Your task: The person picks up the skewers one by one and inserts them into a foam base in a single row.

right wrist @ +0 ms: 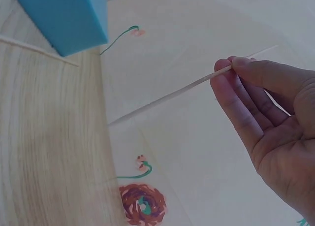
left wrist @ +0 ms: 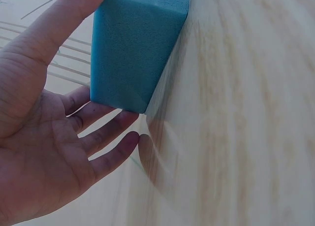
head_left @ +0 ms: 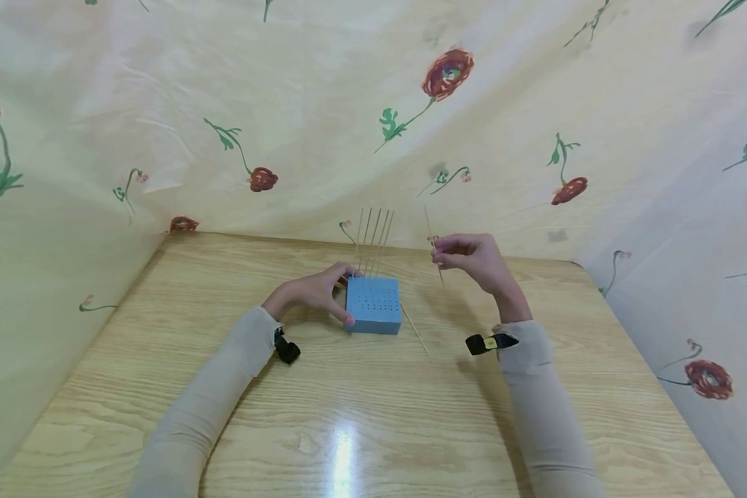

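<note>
A blue foam block (head_left: 373, 324) with rows of small holes in its top sits on the table. Several thin wooden skewers (head_left: 373, 242) stand upright along its back edge. My left hand (head_left: 314, 290) grips the block's left side, thumb at the front corner and fingers around the back. To the right of the block and above the table, my right hand (head_left: 473, 259) pinches another skewer (right wrist: 162, 99) between thumb and fingertips. That skewer is held nearly upright, apart from the block. One more skewer (head_left: 415, 330) lies on the table by the block's right side.
The wood-grain table (head_left: 274, 429) reaches back to a cream cloth (head_left: 324, 97) printed with red flowers, which hangs behind it and on both sides. A black wrist camera (head_left: 288, 351) is strapped to the left wrist, and another (head_left: 478, 344) to the right.
</note>
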{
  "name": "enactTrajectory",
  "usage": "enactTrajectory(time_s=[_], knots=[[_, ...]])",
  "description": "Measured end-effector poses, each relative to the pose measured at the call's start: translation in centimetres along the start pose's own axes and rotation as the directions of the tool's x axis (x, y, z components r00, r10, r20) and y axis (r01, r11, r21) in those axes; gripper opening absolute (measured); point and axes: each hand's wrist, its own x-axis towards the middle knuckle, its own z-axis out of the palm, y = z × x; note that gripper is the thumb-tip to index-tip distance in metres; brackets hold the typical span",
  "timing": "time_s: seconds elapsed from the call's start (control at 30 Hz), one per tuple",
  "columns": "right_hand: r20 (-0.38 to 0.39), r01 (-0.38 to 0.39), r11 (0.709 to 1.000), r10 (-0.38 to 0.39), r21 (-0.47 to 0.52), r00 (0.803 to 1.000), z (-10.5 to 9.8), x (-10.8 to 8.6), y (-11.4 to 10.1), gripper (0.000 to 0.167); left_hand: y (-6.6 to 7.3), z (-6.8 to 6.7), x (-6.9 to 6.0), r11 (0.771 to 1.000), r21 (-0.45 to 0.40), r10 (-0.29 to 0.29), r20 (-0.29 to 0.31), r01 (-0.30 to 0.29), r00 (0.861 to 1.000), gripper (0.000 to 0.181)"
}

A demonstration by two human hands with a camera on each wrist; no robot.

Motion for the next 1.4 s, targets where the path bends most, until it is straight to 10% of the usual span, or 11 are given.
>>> enactTrajectory(time_s=[0.83,1.4], knots=[[-0.043,0.148,0.961,-0.142,0.234,0.989,3.1,2.5,-1.1,0.012,-0.2,-0.1,0.1,1.000,0.005,-0.009,-0.002,0.009,1.000,0.100],[-0.049,0.164,0.960,-0.157,0.226,0.986,4.9,2.7,-0.9,0.013,-0.2,0.0,0.0,1.000,0.001,-0.015,-0.008,0.015,1.000,0.101]])
